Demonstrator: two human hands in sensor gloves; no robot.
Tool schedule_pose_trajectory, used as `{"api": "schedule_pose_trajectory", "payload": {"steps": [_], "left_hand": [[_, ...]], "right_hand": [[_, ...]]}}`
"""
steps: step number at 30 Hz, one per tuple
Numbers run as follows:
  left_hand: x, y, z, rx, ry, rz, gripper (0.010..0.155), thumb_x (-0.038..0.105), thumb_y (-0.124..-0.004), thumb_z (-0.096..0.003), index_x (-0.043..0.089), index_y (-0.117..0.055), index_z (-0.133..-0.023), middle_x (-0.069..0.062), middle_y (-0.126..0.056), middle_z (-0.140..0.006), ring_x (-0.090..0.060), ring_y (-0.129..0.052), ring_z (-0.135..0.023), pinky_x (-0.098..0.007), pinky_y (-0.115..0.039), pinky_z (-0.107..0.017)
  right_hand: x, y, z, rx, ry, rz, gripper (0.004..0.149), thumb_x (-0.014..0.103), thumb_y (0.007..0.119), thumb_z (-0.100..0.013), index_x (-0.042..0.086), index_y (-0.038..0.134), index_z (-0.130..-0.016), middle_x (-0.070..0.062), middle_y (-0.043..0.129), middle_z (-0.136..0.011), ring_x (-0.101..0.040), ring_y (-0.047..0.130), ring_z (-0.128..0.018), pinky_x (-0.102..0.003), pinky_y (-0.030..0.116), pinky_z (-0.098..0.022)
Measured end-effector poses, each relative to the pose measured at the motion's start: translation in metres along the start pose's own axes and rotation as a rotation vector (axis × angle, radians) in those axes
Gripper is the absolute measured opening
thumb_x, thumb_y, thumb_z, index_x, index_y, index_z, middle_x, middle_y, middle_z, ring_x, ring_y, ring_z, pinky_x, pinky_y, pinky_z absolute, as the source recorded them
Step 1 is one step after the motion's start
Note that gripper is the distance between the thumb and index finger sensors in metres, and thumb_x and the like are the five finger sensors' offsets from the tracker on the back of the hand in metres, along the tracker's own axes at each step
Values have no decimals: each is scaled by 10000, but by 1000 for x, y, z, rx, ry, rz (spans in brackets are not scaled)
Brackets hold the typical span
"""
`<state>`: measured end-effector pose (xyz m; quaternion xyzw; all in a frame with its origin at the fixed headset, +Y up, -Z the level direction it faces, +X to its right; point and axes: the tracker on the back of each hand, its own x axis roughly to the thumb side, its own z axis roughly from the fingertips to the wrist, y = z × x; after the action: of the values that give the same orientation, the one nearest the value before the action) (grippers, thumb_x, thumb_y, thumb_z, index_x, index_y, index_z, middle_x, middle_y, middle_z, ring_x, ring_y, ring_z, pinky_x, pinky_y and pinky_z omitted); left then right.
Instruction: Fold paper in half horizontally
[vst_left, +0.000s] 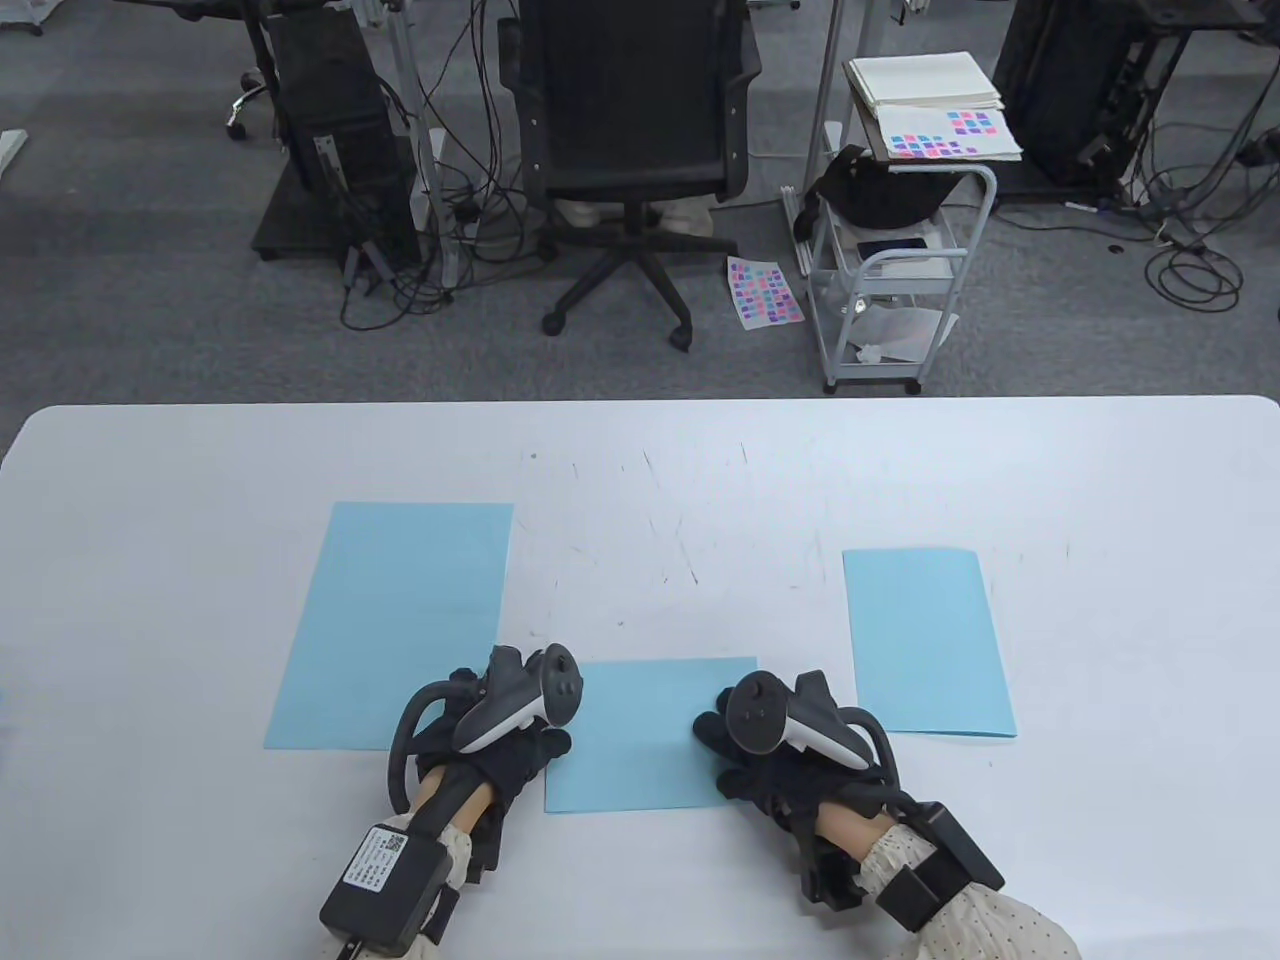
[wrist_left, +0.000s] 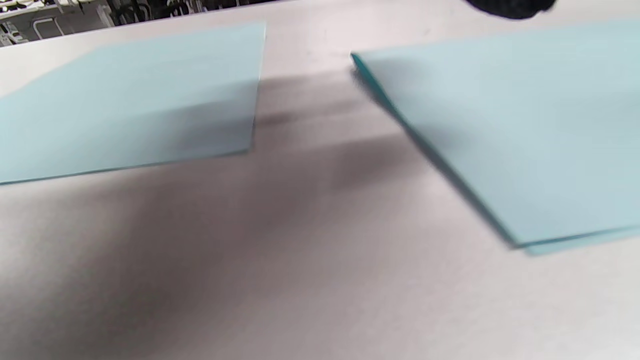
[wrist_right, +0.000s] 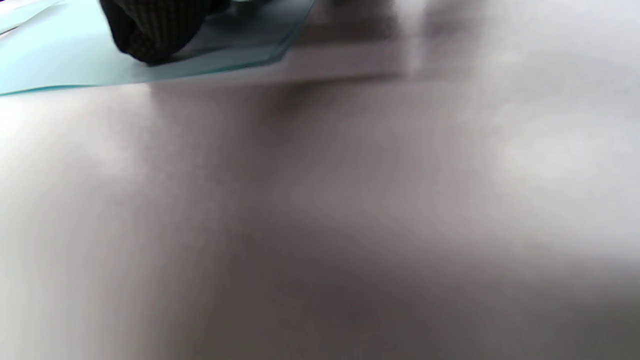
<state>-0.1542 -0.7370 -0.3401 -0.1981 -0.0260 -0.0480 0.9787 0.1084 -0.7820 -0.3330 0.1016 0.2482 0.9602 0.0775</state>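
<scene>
Altogether three blue sheets (vst_left: 645, 735) and two hands (vst_left: 500, 745)

Grey carpet (vst_left: 140, 330), black office chair (vst_left: 630, 130), white wire cart (vst_left: 900, 270), tangled floor cables (vst_left: 1195, 270) beyond the white table (vst_left: 150, 480).

Trackers hide both hands' fingers on the paper (vst_left: 640, 740); right wrist view blurred, its glove (wrist_right: 150, 27) cut off up top.

White table (vst_left: 200, 480): three light-blue paper sheets (vst_left: 640, 735) flat on it.
</scene>
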Motion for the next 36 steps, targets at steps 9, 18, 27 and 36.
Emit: {"api": "schedule_pose_trajectory", "payload": {"steps": [9, 18, 27, 36], "left_hand": [[-1, 11, 32, 203, 15, 78, 771, 621, -646, -360, 583, -262, -1027, 227, -153, -1193, -180, -173, -1178, -541, -297, -895], [3, -1, 48, 337, -1, 49, 798, 637, -643, -345, 593, -222, -1020, 216, -112, -1192, -186, -115, -1168, -563, -254, -889], [-13, -5, 56, 328, 3, 89, 798, 634, -647, -345, 578, -240, -1029, 206, -131, -1194, -189, -128, -1167, -556, -275, -888], [-20, -5, 58, 331, 14, 74, 794, 634, -647, -344, 574, -255, -1032, 204, -147, -1197, -191, -134, -1167, -558, -277, -887]], "right_hand": [[0, 0, 0, 0, -1, -3, 640, 436, 699, -469, 488, 384, -1024, 197, 225, -1161, -285, 120, -1081, -633, 116, -742], [5, -16, -4, -20, -7, -38, 592, 417, 720, -475, 416, 529, -1035, 113, 340, -1185, -326, 170, -1084, -651, 120, -732], [35, -60, -24, -128, 25, -43, 629, 394, 729, -475, 426, 464, -1044, 99, 304, -1193, -329, 156, -1086, -653, 130, -736], [56, -53, -67, -81, 75, 0, 738, 323, 765, -471, 268, 346, -1077, -79, 351, -1185, -391, 242, -1078, -676, 198, -734]]}}
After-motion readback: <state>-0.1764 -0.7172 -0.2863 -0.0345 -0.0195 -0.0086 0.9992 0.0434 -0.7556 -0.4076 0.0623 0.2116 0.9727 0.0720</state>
